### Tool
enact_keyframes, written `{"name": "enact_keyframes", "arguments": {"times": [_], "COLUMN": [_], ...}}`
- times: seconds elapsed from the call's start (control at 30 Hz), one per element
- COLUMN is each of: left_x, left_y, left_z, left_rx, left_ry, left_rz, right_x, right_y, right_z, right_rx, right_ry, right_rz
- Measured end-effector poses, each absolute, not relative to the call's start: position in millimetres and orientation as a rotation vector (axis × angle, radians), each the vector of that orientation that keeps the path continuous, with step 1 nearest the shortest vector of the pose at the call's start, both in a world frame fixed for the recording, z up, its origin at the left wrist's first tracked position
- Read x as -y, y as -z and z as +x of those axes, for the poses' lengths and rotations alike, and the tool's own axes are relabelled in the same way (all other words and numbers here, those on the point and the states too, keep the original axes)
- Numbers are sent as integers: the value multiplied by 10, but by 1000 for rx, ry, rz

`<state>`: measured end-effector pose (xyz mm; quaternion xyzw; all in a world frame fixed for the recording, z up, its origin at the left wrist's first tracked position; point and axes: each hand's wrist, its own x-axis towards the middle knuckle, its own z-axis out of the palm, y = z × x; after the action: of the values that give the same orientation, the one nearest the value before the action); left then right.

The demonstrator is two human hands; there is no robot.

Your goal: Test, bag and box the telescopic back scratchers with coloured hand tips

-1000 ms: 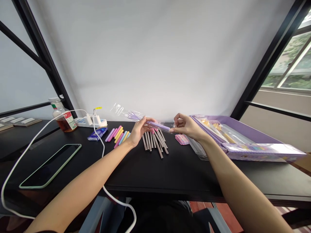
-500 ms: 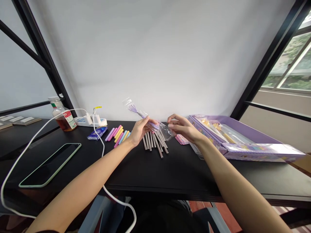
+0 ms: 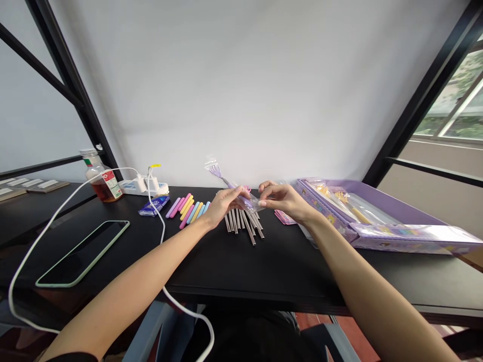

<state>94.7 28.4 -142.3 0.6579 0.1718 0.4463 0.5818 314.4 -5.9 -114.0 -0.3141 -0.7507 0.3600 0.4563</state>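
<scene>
My left hand (image 3: 223,205) pinches a purple fork in a clear plastic sleeve (image 3: 226,181), its tines pointing up and to the left. My right hand (image 3: 285,200) grips the sleeve's lower end with closed fingers. Both hands hover just above a row of several metal rods (image 3: 243,223) lying on the black table (image 3: 234,266). Several pastel coloured sticks (image 3: 188,208) lie left of the rods. A small pink packet (image 3: 284,217) rests under my right wrist.
An open purple box (image 3: 381,221) with wrapped cutlery sits at the right. A phone (image 3: 83,253) lies at the left. A white cable (image 3: 45,221) runs from a power strip (image 3: 145,188). A bottle (image 3: 100,176) and a blue packet (image 3: 153,206) stand behind.
The wrapped fork swung from lying flat between my hands to pointing up-left. My right hand let go briefly, then closed on the sleeve's lower end again.
</scene>
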Motion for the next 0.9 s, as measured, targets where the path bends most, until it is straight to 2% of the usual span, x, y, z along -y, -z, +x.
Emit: {"name": "enact_keyframes", "arguments": {"times": [0.3,0.53,0.9], "left_x": [-193,-193,-123], "left_y": [1396,1361,1309], "left_z": [980,936,920], "left_rx": [-410,-407,-344], "left_ry": [-976,-926,-781], "left_rz": [1746,1882,1768], "right_x": [-30,-25,40], "right_y": [1270,1272,1191], "right_z": [3062,3106,3107], "right_rx": [1808,1847,1828], "right_ry": [-696,-949,-1075], "right_rz": [-995,-1068,-1034]}}
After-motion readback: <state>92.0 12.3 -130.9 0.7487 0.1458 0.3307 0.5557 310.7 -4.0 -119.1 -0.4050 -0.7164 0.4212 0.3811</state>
